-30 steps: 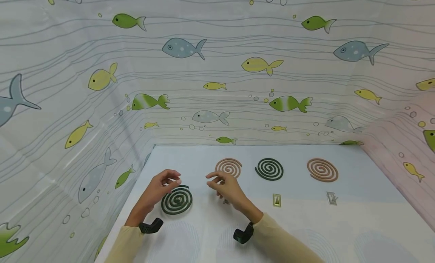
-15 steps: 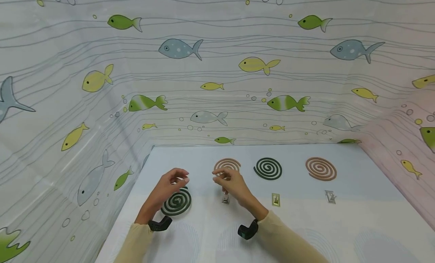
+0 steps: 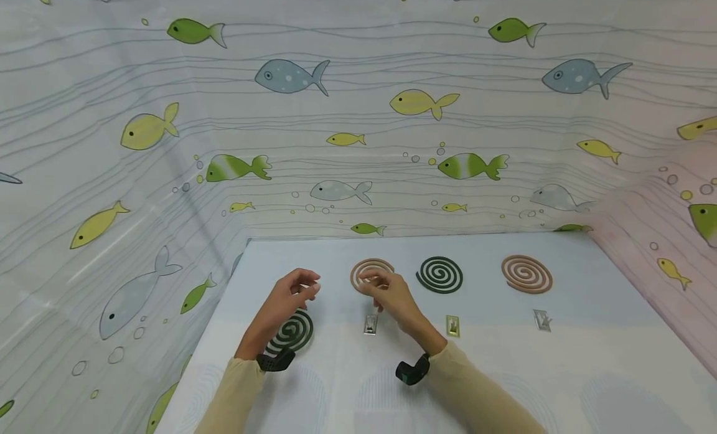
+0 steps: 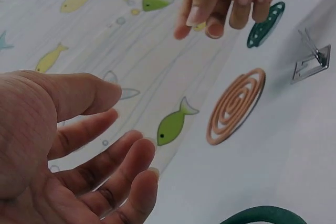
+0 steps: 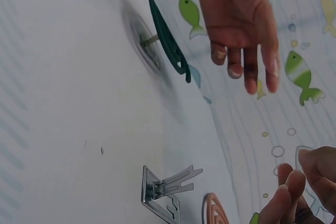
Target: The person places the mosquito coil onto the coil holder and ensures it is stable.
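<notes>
L hand (image 3: 287, 297): fingers relaxed, grn coil (image 3: 292, 330) at its 6 o'clk
R hand (image 3: 393, 295): loose too, metal stand (image 3: 370, 325) at its 7 o'clk

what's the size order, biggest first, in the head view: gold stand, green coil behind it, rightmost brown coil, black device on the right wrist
1. Rightmost brown coil and green coil: too alike to rank apart.
2. Black device: smaller, though nearer the camera.
3. Gold stand: smallest.
</notes>
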`<state>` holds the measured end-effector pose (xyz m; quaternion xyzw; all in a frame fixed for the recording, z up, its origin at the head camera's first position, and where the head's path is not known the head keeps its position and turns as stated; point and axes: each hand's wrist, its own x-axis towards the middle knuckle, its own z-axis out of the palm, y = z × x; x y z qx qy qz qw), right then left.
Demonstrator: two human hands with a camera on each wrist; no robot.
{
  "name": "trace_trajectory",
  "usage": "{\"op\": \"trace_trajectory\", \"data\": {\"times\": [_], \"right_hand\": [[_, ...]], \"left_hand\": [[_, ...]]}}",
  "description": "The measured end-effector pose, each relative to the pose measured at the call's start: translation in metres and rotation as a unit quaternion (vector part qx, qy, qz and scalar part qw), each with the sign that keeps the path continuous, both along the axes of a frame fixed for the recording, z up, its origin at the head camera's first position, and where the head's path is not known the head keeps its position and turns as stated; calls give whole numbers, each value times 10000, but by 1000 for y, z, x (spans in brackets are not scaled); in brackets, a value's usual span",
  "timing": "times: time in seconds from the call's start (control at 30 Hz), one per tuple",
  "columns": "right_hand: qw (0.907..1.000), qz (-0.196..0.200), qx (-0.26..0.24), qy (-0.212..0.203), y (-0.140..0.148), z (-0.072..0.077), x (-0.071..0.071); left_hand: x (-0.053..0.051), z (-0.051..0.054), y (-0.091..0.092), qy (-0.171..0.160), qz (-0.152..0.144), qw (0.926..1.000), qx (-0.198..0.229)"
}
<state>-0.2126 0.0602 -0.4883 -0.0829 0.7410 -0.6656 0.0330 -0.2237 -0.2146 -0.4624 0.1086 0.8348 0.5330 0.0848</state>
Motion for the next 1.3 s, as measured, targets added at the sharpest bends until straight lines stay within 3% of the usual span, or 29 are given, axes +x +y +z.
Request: {"op": "trace_trajectory", "data": {"times": [0.23,0.53,0.83,1.1,1.3], "right_hand": [[9999,-97,-73,-69,6,-6,-9],[9991,-335,215,-131,15,-13,-24],[9969,-642,324,-321,19,-22,-32],[9895,-1125,580,-692,23,-24,-37],[9847,-1307,705,-917,23,-27,-41]], "left_hand": [[-9,1,12,-21,204,9997,145],[-25,4,30,-143,504,9984,210],[-42,-8,44,-386,670,9965,332],[-53,-14,56,-588,622,9953,459],[-59,-24,62,-769,542,9947,420]]}}
